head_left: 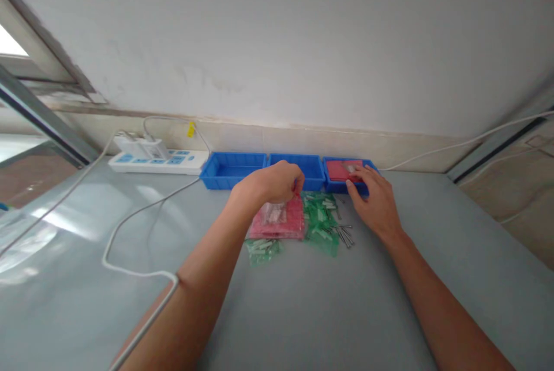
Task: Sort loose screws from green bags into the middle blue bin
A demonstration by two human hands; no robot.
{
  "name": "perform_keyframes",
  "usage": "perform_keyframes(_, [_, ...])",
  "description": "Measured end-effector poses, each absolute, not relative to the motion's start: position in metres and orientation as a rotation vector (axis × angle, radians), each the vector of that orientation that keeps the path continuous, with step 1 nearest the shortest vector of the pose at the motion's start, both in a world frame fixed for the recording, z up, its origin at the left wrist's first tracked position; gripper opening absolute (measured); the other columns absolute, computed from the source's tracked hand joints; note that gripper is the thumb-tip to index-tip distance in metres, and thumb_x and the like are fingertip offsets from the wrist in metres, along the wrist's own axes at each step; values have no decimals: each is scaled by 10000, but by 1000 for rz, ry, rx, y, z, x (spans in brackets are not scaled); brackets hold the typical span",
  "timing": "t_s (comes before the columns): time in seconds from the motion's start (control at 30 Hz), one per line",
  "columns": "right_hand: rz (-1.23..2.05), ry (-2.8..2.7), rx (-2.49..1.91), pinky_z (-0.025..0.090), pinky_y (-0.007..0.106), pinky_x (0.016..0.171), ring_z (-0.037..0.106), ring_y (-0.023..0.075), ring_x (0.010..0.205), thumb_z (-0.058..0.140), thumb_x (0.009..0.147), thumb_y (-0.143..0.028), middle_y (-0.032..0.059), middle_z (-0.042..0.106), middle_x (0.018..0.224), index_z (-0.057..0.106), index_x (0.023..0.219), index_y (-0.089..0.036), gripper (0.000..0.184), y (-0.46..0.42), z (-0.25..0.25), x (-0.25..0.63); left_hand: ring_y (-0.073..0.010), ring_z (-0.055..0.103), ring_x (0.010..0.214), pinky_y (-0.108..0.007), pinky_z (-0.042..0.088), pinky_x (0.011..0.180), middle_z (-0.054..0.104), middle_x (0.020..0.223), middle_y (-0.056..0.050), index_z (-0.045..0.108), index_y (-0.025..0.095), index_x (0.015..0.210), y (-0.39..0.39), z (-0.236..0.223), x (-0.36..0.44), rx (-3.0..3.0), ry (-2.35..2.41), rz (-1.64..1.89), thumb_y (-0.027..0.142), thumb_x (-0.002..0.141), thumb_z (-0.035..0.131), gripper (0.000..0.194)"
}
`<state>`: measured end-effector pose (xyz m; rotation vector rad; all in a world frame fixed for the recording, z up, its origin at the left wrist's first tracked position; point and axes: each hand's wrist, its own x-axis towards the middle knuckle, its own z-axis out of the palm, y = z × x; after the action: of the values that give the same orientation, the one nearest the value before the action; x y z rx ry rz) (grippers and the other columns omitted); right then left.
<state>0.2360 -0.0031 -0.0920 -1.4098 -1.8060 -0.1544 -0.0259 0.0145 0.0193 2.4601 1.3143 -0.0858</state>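
My left hand point(279, 182) is closed in a pinch at the upper right corner of a red plastic bag point(294, 218) lying on the table. A clear packet of small pale parts point(274, 213) rests on that bag. My right hand point(375, 201) reaches over the right blue bin point(337, 187), thumb and fingers apart. Its fingertips touch or hover by a red packet point(339, 170) inside; which of these I cannot tell. Between the hands lie green plastic bags point(322, 218) of pale pieces and several loose metal screws point(345, 237). A smaller green bag point(262, 251) lies in front of the red one.
Two more blue bins, the left one point(234, 170) and the middle one point(311, 170), stand in the row along the wall. A white power strip point(160, 163) with plugs sits at the back left. A white cable point(130, 270) crosses the table and passes over my left forearm.
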Motion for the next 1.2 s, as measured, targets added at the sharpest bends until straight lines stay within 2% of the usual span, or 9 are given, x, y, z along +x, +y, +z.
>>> perform_keyframes(0.2, [-234, -1846, -1360, 469, 497, 1072, 631, 315, 1176, 582, 926, -378, 156, 698, 1223, 714, 1009, -179, 253, -4, -91, 236, -194, 703, 896, -251, 489, 767, 777, 968, -49, 783, 183, 981, 14, 23, -23, 2484, 1136, 61, 26, 769, 595, 324])
perform_keyframes(0.37, [-263, -1885, -1348, 464, 503, 1057, 610, 321, 1162, 599, 908, -401, 146, 682, 1212, 703, 1088, -193, 294, -4, -94, 237, -182, 690, 856, -245, 483, 719, 770, 967, -32, 772, 187, 1067, 16, 23, -21, 2477, 1026, 233, 40, 797, 564, 372])
perform_keyframes(0.6, [-329, -1851, -1210, 402, 551, 1118, 582, 338, 1244, 604, 924, -384, 143, 692, 1216, 688, 1122, -200, 283, -11, -83, 234, -171, 693, 893, -261, 521, 828, 780, 1012, -45, 779, 157, 1049, 18, 20, -10, 2458, 904, 469, 10, 804, 547, 367])
perform_keyframes(0.67, [-231, -1835, -1145, 448, 537, 1075, 633, 320, 1157, 596, 939, -375, 126, 720, 1159, 686, 1132, -212, 268, -18, -76, 228, -168, 700, 889, -273, 535, 851, 784, 1005, -53, 782, 143, 1025, 18, 18, -8, 2415, 858, 565, 10, 801, 557, 344])
perform_keyframes(0.73, [19, -1818, -1095, 524, 489, 989, 679, 291, 1067, 620, 939, -402, 112, 725, 1166, 651, 1220, -230, 331, -25, -70, 220, -157, 704, 850, -270, 549, 829, 786, 972, -52, 781, 136, 1004, 19, 17, -6, 2355, 813, 648, 10, 800, 564, 324])
perform_keyframes(0.83, [533, -1738, -961, 588, 415, 903, 723, 256, 1017, 719, 892, -419, 88, 729, 1197, 521, 1393, -276, 558, -30, -67, 205, -133, 702, 796, -242, 558, 767, 784, 932, -43, 771, 137, 1016, 19, 15, -2, 2279, 750, 749, -1, 795, 568, 330])
perform_keyframes(0.93, [875, -1583, -895, 635, 357, 745, 755, 227, 861, 832, 793, -408, 49, 766, 1091, 478, 1418, -306, 726, -30, -70, 193, -124, 706, 808, -223, 561, 766, 780, 929, -47, 761, 130, 1005, 19, 14, 3, 2221, 730, 854, 8, 795, 600, 292])
perform_keyframes(1.07, [979, -1400, -884, 641, 341, 609, 728, 194, 645, 898, 698, -406, 0, 781, 902, 593, 1295, -286, 681, -23, -77, 193, -140, 715, 831, -234, 572, 773, 773, 923, -62, 747, 129, 1004, 20, 14, 4, 2171, 772, 928, 140, 859, 649, 175])
perform_keyframes(1.2, [906, -1293, -948, 650, 346, 654, 738, 203, 658, 920, 657, -374, 3, 786, 869, 697, 1094, -242, 508, -14, -77, 205, -184, 728, 839, -273, 575, 775, 778, 949, -73, 714, 147, 1183, 22, 14, -3, 2229, 867, 833, 236, 821, 745, 374])
